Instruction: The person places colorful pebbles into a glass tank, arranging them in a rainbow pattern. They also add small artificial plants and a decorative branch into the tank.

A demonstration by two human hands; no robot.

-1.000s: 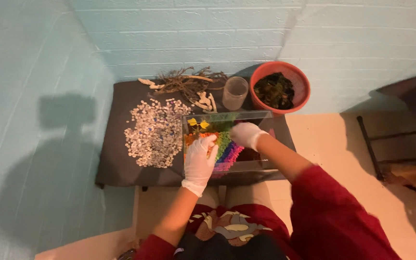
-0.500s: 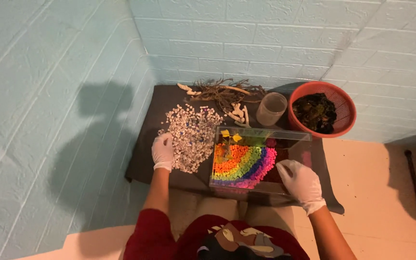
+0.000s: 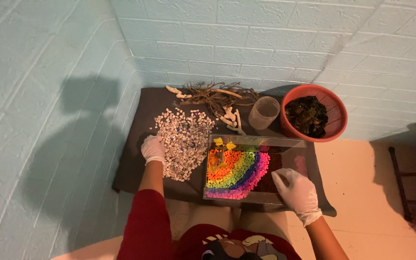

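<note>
**Gathering pale pebbles beside the glass tank**

In the head view, we see our left hand (image 3: 153, 149), gloved in white, resting at the left edge of the heap of white pebbles (image 3: 184, 142) on the dark desk (image 3: 136, 168). Its fingers curl loosely onto the stones; whether any are pinched between them we cannot tell. Our right hand (image 3: 296, 191), also gloved, lies flat and open on the near right corner of the clear glass tank (image 3: 255, 168), holding nothing, only steadying it. Inside the tank a rainbow arc of coloured pebbles (image 3: 237, 171) fills the left part, with dark red gravel (image 3: 271, 178) just beside it. Behind stand a clear plastic cup (image 3: 264, 112), a red basket (image 3: 335, 115) of dark material and some dry twigs (image 3: 215, 96).

We judge the step in hand to be picking up pale pebbles. Next the left hand would need to close on a small pinch and carry it over the tank wall without scattering.
</note>
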